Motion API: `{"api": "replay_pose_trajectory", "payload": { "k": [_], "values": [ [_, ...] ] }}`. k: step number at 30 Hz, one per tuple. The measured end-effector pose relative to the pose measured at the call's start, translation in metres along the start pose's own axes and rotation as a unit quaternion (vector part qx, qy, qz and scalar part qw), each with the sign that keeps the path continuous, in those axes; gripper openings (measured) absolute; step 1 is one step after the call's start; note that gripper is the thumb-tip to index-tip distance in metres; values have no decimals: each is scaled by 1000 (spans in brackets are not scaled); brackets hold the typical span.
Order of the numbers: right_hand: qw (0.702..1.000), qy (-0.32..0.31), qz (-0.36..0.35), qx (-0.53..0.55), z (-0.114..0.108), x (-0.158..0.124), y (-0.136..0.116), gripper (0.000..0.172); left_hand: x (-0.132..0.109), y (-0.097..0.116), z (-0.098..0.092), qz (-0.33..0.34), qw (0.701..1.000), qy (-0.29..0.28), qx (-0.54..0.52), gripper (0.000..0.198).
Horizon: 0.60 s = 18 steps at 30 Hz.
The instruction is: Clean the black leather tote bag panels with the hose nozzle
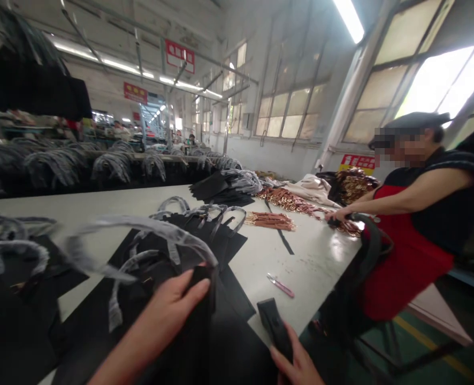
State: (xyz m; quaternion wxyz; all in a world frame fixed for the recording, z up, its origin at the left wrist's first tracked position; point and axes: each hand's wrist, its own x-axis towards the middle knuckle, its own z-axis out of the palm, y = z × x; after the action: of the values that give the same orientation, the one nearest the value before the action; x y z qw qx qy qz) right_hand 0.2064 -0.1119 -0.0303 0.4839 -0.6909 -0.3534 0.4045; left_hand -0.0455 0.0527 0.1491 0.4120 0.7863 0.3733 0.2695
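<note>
My left hand (181,299) grips the top edge of a black bag panel (189,347), where a curved handle (152,227) wrapped in clear plastic is attached. The handle arches up to the left and is blurred. My right hand (295,361) is closed around a dark, flat, strap-like piece (275,326) that points up and away from me; its lower end is hidden in my fingers. Beyond my left hand, more black panels with plastic-wrapped handles (216,230) lie overlapped on the table. A pink-handled tool (281,285), like a small cutter or snips, lies beyond my right hand.
On the pale table (261,256), a bundle of brown straps (271,220) and a pile of similar straps (293,202) lie further back. Another stack of black panels (224,187) sits behind. A co-worker in a red apron (405,251) handles pieces at the right edge.
</note>
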Motion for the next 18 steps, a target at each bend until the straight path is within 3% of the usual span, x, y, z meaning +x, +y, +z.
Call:
{"api": "replay_pose_trajectory", "payload": {
  "k": [3, 6, 8, 11, 18],
  "values": [
    [999, 23, 11, -20, 1, -2, -10, 85, 2, -31, 55, 22, 987, -92, 128, 40],
    [997, 60, 18, -46, -7, -3, -26, 77, -21, -71, 105, 25, 950, -104, 295, 37],
    [996, 67, 32, -57, -17, -4, -41, 76, -39, -91, 125, 61, 928, -86, 358, 50],
    [995, 23, 57, -80, -28, -7, -67, 77, -54, -105, 135, 117, 913, -36, 389, 56],
    [962, -216, 138, -90, -15, -11, -107, 55, -57, -103, 139, 122, 913, 16, 390, 46]
  ]
}}
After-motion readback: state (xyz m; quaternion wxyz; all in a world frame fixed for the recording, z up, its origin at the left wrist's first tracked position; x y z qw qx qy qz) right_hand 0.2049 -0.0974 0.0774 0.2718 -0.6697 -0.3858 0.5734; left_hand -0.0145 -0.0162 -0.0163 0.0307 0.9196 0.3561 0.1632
